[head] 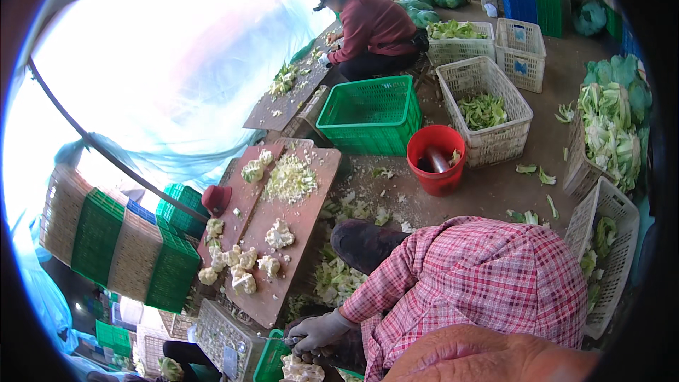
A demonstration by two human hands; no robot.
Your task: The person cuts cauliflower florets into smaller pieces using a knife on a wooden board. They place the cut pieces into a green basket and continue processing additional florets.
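Observation:
My right hand [324, 329], in a grey glove, is low in the view near my knees, closed around a small tool with a thin metal part [276, 338] that looks like a knife. Darker fingers [322, 353] just beneath it seem to be my left hand, mostly hidden; its grip is unclear. Close below them lies a whitish cauliflower piece [302, 370], over or beside a green plastic crate [271, 355]. Cauliflower heads and florets [244, 259] rest on the reddish board [313, 212] in front of me, with a heap of small trimmings [290, 179].
A red bucket [436, 183] holds a metallic cylinder. Near it stand a green crate [366, 138] and a white crate [488, 143] with leaves. A co-worker [374, 32] crouches at another board [297, 101]. Leaves litter the floor; stacked crates [132, 244] stand left.

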